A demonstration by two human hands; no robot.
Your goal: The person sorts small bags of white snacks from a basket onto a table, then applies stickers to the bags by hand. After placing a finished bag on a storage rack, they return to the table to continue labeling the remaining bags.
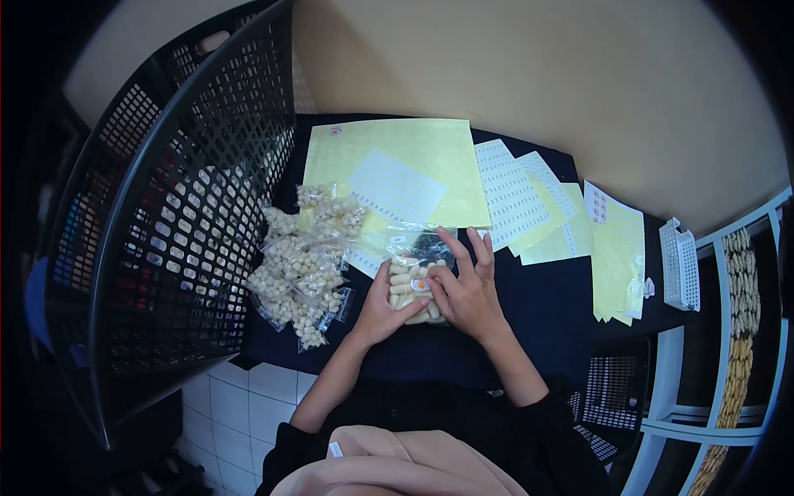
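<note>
A black crate (178, 223) stands tipped at the left beside a heap of filled bags (302, 273), while on the dark table (538, 310) the left hand (382, 310) and right hand (467, 289) lie open-fingered, pressing flat one snack bag (413, 285).

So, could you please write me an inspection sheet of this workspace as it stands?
Surface: dark table, mostly covered by sheets and bags.
Job's things: clear bag of pale snack pieces with a small round sticker on it; pile of filled bags to its left.
Clutter: yellow sheets, white label sheets, more yellow sheets at right, small white basket.
Grippers: left hand steadies the bag; right hand rests flat on it by the sticker.
Cables: nothing seen.
Surroundings: black perforated crate at left, white shelf rack at right, tiled floor.
</note>
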